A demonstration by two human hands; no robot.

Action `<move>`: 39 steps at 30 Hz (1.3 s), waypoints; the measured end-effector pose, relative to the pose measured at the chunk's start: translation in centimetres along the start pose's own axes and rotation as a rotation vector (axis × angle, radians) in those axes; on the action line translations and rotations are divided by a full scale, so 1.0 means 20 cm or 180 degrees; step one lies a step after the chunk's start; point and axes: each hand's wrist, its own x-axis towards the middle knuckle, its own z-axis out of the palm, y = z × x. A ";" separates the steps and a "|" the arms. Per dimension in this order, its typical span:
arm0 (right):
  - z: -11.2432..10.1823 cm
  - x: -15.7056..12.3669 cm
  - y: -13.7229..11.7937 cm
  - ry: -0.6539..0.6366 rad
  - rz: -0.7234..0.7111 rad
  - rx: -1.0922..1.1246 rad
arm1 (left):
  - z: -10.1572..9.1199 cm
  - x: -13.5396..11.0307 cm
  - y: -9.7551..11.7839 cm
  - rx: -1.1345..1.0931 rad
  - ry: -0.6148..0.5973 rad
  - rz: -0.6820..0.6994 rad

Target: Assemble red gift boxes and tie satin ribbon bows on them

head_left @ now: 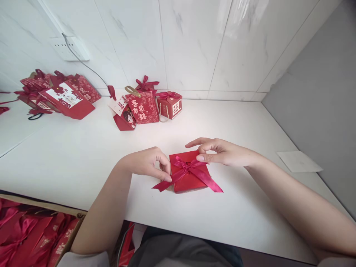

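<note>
A red gift box (191, 182) sits on the white table in front of me, with a glossy crimson ribbon (185, 167) tied in a bow across its top. The ribbon's two tails spread toward the front left and front right. My left hand (151, 163) is at the box's left side, its fingers curled and its thumb pressed against the left tail. Over the far right corner, my right hand (217, 152) has its thumb and a bent finger closed at the bow's right loop, while another finger stretches out above the box's far edge.
Toward the wall stand a small cube box (172, 106), a red box with a strap handle (143, 107) and a pentagonal box (124, 113). More red boxes (71, 105) cluster at the left. A carton (79, 218) of ribboned boxes is front left; white paper (299, 161) lies right.
</note>
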 end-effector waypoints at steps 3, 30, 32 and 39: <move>-0.01 0.00 0.00 -0.0008 0.0013 -0.0092 | 0.00 0.00 0.00 0.0042 -0.0032 0.0061; -0.06 0.00 0.04 -0.0756 -0.0272 0.0284 | 0.02 0.02 -0.01 -0.0501 -0.0684 0.0048; -0.06 0.00 0.05 -0.0773 -0.0275 0.0329 | 0.01 0.02 -0.01 -0.0462 -0.0684 0.0037; -0.05 0.01 0.07 -0.0597 -0.0371 0.0345 | 0.01 0.02 0.00 -0.0418 -0.0696 -0.0006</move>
